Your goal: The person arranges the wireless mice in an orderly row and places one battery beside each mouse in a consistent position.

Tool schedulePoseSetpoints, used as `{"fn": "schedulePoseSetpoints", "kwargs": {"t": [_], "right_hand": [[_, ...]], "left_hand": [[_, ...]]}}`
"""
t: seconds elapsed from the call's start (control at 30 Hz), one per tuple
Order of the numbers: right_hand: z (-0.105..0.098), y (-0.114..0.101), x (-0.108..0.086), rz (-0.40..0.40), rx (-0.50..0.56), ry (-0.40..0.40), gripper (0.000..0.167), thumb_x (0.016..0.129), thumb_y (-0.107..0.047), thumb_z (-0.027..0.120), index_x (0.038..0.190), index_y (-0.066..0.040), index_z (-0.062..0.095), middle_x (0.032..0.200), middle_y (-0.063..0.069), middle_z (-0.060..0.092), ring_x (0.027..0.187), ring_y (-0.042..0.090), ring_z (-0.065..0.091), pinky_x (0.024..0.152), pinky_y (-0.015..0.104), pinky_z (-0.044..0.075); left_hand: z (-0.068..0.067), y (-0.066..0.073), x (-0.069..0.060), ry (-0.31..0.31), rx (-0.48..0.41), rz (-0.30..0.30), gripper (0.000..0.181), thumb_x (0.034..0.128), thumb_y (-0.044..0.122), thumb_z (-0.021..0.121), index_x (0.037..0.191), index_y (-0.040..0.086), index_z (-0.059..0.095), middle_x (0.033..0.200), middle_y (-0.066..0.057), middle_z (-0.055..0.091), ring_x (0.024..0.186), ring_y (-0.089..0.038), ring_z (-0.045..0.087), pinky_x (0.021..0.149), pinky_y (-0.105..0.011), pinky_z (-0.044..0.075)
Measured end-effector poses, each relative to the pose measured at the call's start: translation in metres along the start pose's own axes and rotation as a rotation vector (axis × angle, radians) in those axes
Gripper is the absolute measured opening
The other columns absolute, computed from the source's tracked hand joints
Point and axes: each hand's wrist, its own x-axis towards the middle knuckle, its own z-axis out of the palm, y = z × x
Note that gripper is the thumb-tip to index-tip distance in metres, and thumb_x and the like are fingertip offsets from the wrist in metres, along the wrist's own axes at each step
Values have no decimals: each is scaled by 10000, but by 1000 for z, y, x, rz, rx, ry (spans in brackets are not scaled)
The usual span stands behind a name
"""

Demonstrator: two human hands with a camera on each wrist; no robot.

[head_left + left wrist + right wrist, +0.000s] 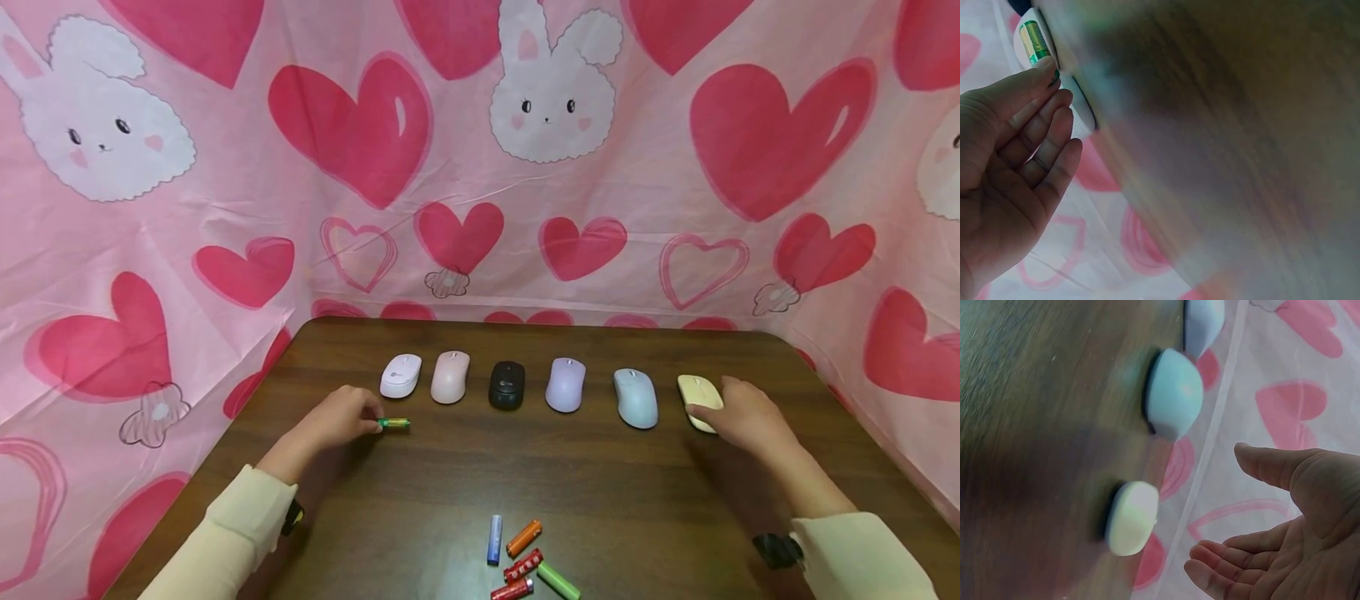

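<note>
This looks like a small tabletop set screened off by fabric; the kind of room around it cannot be told. Pink cloth [465, 187] printed with hearts [348, 125] and cartoon rabbits [551, 125] hangs beyond the left hand [341, 417] and right hand [750, 417] and on either side. Beneath them stretches a dark wood-grain table [435, 483], with computer mice [507, 385] lined up mostly between the hands.

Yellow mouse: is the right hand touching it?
Apart. The right wrist view shows heart-patterned cloth plainly between the open right hand and the yellow mouse.
</note>
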Motion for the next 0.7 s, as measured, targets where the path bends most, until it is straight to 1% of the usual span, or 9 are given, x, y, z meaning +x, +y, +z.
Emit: {"fn": "schedulePoseSetpoints", "kwargs": {"t": [0.1, 0.27, 0.4, 0.53, 0.6, 0.7], "right_hand": [[-1, -7, -3, -22, 10, 25, 763, 836, -331, 725, 1160, 286, 414, 1061, 446, 507, 918, 536, 529, 760, 611, 429], [0, -15, -7, -37, 29, 34, 723, 829, -327, 736, 1138, 258, 443, 969, 356, 556, 827, 440, 548, 685, 546, 438], [2, -18, -11, -53, 37, 31, 736, 836, -344, 727, 1159, 255, 446, 1006, 356, 557, 837, 424, 546, 686, 538, 438], [4, -22, -14, -81, 43, 33, 753, 848, -357, 720, 1198, 251, 447, 1094, 401, 537, 940, 502, 542, 756, 589, 433], [5, -25, -15, -96, 46, 35, 752, 850, -361, 720, 1206, 246, 455, 1125, 413, 528, 988, 538, 526, 784, 607, 425], [9, -29, -17, -119, 68, 52, 711, 845, -342, 731, 1200, 223, 485, 1128, 400, 543, 999, 534, 531, 786, 597, 428]], "left_hand": [[0, -1, 1, 2, -6, -11, 110, 779, 72, 800, 760, 125, 706, 708, 99, 608, 658, -93, 498, 634, -301, 453], [-2, -5, 3, -4, -20, -29, 101, 786, 59, 792, 769, 116, 710, 719, 87, 615, 662, -99, 503, 635, -303, 458], [-1, -8, 5, -4, -15, -33, 99, 790, 62, 789, 768, 117, 710, 723, 86, 615, 668, -104, 498, 638, -309, 452], [0, -10, 6, -6, -16, -38, 94, 790, 65, 789, 770, 114, 710, 724, 79, 619, 669, -109, 497, 639, -315, 451], [0, -10, 6, -10, -23, -56, 92, 788, 66, 790, 773, 113, 712, 727, 74, 621, 671, -113, 501, 647, -316, 454], [-1, -12, 7, -19, -32, -77, 85, 789, 67, 790, 782, 109, 716, 733, 64, 625, 675, -124, 501, 653, -320, 456]]}}
